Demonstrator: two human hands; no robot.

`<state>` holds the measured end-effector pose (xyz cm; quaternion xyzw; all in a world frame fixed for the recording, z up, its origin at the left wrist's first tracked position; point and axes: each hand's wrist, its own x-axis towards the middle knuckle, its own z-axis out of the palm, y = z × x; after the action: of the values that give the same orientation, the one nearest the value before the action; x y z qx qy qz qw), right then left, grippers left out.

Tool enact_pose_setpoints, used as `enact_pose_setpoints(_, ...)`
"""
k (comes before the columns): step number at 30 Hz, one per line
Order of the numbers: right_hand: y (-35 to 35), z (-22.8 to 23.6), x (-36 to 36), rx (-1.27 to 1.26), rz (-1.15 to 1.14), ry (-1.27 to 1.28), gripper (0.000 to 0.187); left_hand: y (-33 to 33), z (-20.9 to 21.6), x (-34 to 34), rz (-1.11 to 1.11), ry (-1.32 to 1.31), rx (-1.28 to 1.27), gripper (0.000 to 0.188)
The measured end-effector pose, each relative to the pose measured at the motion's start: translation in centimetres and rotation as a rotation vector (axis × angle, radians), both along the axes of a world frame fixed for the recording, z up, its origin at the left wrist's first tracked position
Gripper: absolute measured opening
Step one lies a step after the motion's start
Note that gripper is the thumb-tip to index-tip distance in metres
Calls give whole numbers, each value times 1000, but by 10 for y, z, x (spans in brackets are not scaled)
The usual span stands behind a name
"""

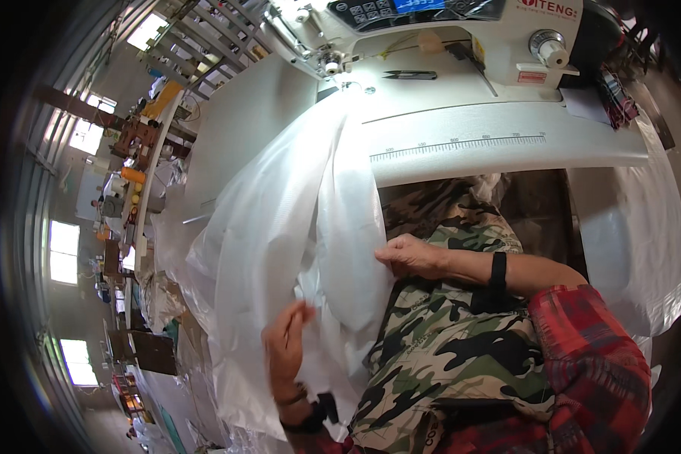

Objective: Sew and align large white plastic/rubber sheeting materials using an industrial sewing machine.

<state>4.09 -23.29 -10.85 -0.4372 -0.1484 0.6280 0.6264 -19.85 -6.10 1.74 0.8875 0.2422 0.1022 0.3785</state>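
A sheet of thin white translucent plastic-like fabric [268,204] hangs in folds from under the sewing machine's needle area down toward my lap. My right hand [410,256] is closed, thumb and fingers pinching the right edge of this fabric. Lower and to the left, my left hand [286,344] is in front of the fabric, its fingers drawn together and slightly blurred. Whether a fold is between those fingertips I cannot make out. The white sewing machine [424,68] stands at the top, its lamp lighting the fabric under the presser foot [333,66].
Thread snips [410,75] lie on the machine bed. A printed ruler scale [461,147] runs along the table's front edge. More white fabric [632,250] hangs at the right. Camouflage cloth [454,340] covers my lap. Thread cones [133,175] and cluttered benches are at the far left.
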Motion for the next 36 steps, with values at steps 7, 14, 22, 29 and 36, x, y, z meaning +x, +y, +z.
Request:
enact_pose_setpoints(7, -41, 29, -5, 198, -219, -648, 32, 0, -19, 84, 162, -219, 779, 52)
enact_pose_setpoints(14, -49, 50, 32, -196, -308, -1721, 31, 34, -57, 68, 307, -21, 1015, 41)
enact_pose_setpoints(22, 11, 24, 1, 570, -15, -2134, 23, 54, -16, 43, 240, -154, 57, 19)
enact_pose_setpoints(29, 25, 36, 3, 177, 73, -1650, 18, 38, 35, 58, 124, -639, -811, 34)
enact_pose_setpoints(36, 69, 95, -1, 459, -309, -221, 31, 41, 65, 65, 153, -668, -810, 21)
